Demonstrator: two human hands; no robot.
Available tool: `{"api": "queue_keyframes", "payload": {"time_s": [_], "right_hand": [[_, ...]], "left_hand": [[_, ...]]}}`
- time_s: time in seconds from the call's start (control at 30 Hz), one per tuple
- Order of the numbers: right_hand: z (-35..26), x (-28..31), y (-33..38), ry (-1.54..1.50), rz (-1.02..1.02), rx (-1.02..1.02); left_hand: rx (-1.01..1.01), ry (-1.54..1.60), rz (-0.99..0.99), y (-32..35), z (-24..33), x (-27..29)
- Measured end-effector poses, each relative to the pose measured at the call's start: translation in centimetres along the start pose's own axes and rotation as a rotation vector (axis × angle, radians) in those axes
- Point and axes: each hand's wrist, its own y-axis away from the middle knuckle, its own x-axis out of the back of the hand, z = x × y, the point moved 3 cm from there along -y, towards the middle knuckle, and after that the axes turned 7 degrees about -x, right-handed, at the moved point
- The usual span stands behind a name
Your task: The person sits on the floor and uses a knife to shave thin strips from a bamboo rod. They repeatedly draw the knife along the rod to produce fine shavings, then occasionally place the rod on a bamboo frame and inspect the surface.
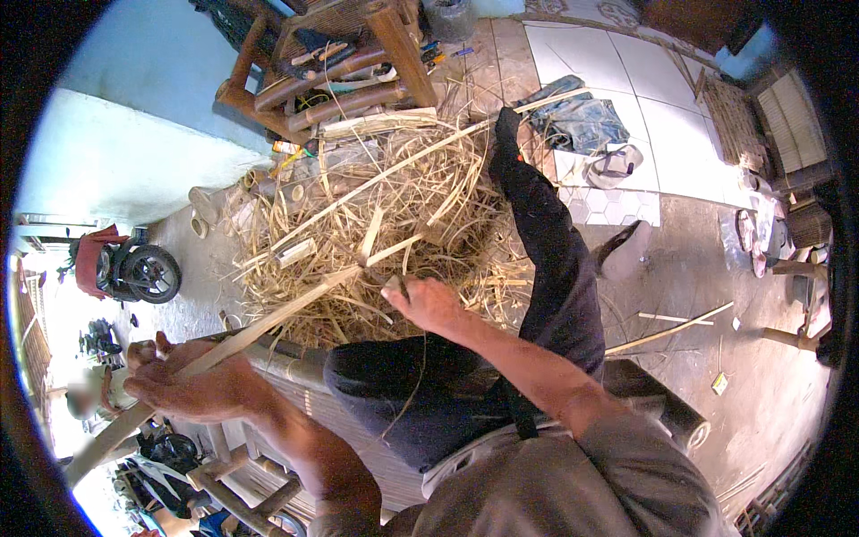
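Note:
A long pale bamboo strip [295,302] runs up from the lower left, and its far end forks into two split pieces [372,234] over the shavings. My left hand [192,383] is closed around its lower part. Just to the right of the fork, my right hand [422,302] is closed, with a small dark piece showing at its fingers; what it grips is mostly hidden. Under the strip's far end spreads a big heap of curly bamboo shavings [447,206]. Another long thin strip [385,174] lies across the heap.
My dark-trousered leg [555,259] stretches beside the heap. Behind it stands a bamboo chair [331,98] with tools on it. Denim cloth [577,121] and a sandal [616,166] lie on the tiles. A motorbike [134,268] stands far left; a strip [671,328] lies on the right floor.

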Motion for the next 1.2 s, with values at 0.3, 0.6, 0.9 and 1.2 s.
{"api": "queue_keyframes", "payload": {"time_s": [0.3, 0.6, 0.9, 1.2], "right_hand": [[-3.9, 2.9, -0.2, -0.436, -0.018, 0.168], [-2.0, 1.6, -2.9, -0.284, 0.073, 0.209], [2.9, 1.1, -4.2, -0.151, -0.183, -0.223], [12.9, -4.0, -4.5, -0.008, -0.289, -0.671]], "left_hand": [[0.275, 0.137, -0.055, 11.0, -4.9, -5.9], [0.293, 0.365, 0.004, 9.8, -7.8, -5.7], [0.386, 0.629, -0.003, 8.9, -10.3, -4.5], [0.454, 0.658, -0.038, 8.2, -10.4, -4.9]]}}
